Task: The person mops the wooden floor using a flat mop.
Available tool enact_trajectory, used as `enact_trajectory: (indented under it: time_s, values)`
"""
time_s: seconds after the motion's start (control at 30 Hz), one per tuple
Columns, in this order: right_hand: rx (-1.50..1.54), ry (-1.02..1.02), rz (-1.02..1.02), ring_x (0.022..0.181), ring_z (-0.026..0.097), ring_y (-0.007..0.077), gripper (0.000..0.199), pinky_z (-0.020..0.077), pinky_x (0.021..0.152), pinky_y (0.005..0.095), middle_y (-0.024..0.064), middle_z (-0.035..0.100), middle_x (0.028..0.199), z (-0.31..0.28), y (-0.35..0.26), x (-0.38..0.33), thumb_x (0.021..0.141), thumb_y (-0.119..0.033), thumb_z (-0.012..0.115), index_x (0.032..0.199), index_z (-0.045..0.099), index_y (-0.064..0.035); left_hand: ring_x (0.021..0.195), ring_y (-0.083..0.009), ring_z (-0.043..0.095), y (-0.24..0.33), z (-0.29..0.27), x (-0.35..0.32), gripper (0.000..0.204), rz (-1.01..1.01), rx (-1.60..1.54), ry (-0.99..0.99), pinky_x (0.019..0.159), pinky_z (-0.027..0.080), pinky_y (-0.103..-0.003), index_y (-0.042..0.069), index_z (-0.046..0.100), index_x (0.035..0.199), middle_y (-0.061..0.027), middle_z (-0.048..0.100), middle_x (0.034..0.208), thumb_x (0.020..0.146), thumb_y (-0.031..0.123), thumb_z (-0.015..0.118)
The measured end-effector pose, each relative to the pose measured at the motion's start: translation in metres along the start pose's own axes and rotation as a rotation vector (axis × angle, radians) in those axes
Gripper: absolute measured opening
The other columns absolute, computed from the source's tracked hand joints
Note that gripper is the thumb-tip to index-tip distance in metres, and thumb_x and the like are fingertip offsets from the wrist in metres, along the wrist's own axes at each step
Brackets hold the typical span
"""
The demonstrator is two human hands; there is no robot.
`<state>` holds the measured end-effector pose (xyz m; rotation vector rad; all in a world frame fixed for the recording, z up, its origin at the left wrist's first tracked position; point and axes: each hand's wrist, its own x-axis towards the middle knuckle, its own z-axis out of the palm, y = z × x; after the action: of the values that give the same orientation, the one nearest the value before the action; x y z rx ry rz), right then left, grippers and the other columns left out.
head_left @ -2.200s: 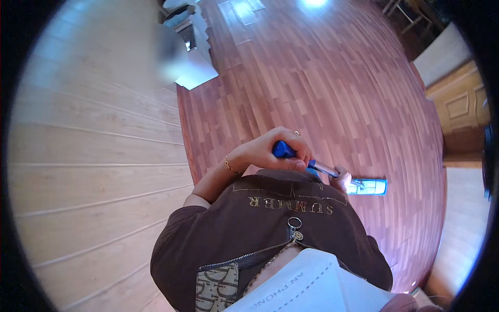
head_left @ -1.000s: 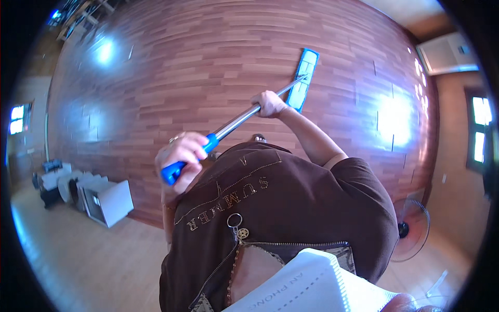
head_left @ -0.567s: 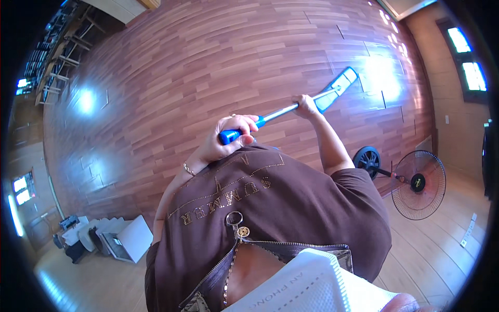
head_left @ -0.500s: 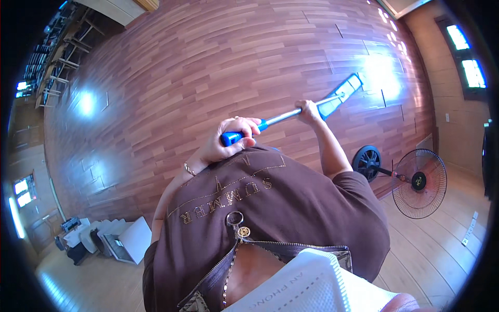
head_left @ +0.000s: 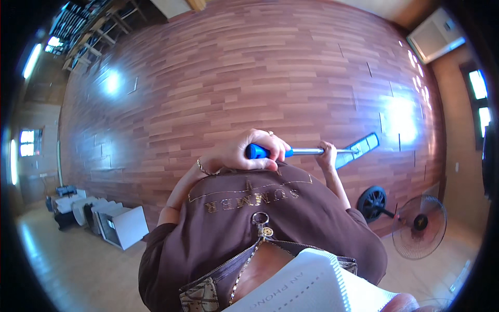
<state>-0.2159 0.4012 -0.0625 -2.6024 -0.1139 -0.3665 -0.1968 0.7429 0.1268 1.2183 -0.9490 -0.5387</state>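
Observation:
A flat mop (head_left: 357, 151) with a blue-edged, pale rectangular head rests on the wood-patterned floor (head_left: 228, 78) to my right. Its silver pole runs nearly level across my front and ends in a blue grip. My left hand (head_left: 262, 148) is wrapped round that blue grip, close to my chest. Further along the pole, nearer the mop head, my right hand (head_left: 327, 154) is closed on the silver part. Part of the mop head's near end lies behind my right hand and forearm.
A standing fan (head_left: 420, 222) with a round black base (head_left: 372, 204) is at my right. On the left, several white and grey box-like things (head_left: 125, 227) sit on the floor. Wooden tables or stools (head_left: 93, 44) line the far left; a white cabinet-like unit (head_left: 434, 36) is far right.
The mop head has come down and nearer on my right, and the pole now lies more level. Both hands have shifted rightward, the right one lower. The view has also turned.

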Motion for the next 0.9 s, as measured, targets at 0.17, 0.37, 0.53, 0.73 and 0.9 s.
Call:
enact_trajectory:
  time_s: [0.17,0.37,0.53,0.73,0.9]
  values:
    - [0.144,0.046,-0.026,0.061,0.054,0.0369,0.014,0.0417,0.057,0.0435,0.0146,0.053,0.061,0.037,0.159,-0.019,0.067,-0.007,0.063,0.061,0.051,-0.0053,0.096,-0.0284,0.062,-0.117,0.062,0.078,0.011,0.031,0.173,-0.06,0.089,0.045,-0.043,0.003,0.059,0.077,-0.0094,0.065,0.085,0.074,0.0,0.069]
    - [0.326,-0.016,-0.129,0.051,0.045,0.0288,0.03,0.0383,0.053,0.0367,0.0138,0.045,0.056,-0.006,0.152,-0.025,0.073,-0.01,0.067,0.059,0.041,-0.0036,0.077,-0.0269,0.057,-0.06,0.144,0.077,0.017,0.122,0.389,0.0,0.074,0.043,-0.038,0.004,0.054,0.072,-0.0082,0.061,0.078,0.073,0.009,0.07]
    - [0.38,-0.086,-0.27,0.05,0.043,0.0274,0.031,0.0364,0.051,0.0357,0.0137,0.043,0.055,-0.036,0.134,-0.02,0.071,-0.012,0.069,0.058,0.041,-0.0038,0.075,-0.0257,0.056,-0.017,0.215,0.058,0.016,0.126,0.482,0.148,0.071,0.042,-0.037,0.003,0.053,0.072,-0.0084,0.06,0.076,0.074,0.005,0.068]
    - [0.402,-0.26,-0.523,0.052,0.048,0.0278,0.027,0.0409,0.052,0.0362,0.0148,0.049,0.057,-0.073,0.052,-0.034,0.069,-0.013,0.069,0.06,0.045,-0.0034,0.072,-0.0235,0.056,0.063,0.316,0.014,0.019,0.053,0.632,0.436,0.066,0.042,-0.036,0.004,0.053,0.074,-0.0066,0.06,0.074,0.077,0.01,0.071]
    - [0.648,-0.518,-0.525,0.051,0.037,0.0163,0.031,0.0348,0.048,0.0336,0.0086,0.04,0.054,-0.107,-0.01,-0.07,0.069,-0.012,0.069,0.059,0.041,-0.0033,0.068,-0.0263,0.058,0.142,0.424,0.0,0.019,-0.064,0.814,0.631,0.06,0.043,-0.037,0.006,0.055,0.075,-0.0075,0.059,0.072,0.078,0.014,0.071]
